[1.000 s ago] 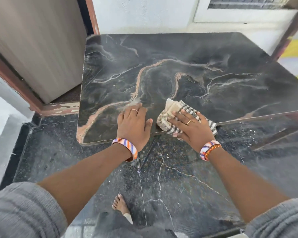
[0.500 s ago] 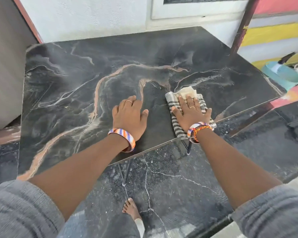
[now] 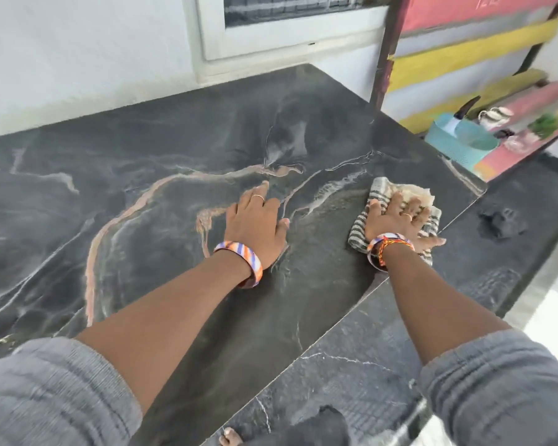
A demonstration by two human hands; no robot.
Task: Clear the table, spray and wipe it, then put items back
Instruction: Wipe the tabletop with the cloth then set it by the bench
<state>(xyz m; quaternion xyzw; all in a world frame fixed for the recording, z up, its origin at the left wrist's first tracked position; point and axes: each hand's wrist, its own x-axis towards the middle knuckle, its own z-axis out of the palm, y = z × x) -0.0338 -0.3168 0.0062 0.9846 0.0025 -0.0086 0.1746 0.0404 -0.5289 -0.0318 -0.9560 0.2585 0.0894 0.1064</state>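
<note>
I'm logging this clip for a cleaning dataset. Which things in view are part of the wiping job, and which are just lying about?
Part of the job:
- striped cloth, under the right hand
- marble-patterned table
- left hand, resting flat on the table

Just lying about:
- teal basket on the coloured bench
- dark rag on the floor

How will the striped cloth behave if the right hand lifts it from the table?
The striped cloth looks bunched and folded under the right hand, so it would probably hang limp and unfold. It seems thin, so likely light. On the smooth marble-patterned table it probably slides easily.
</note>
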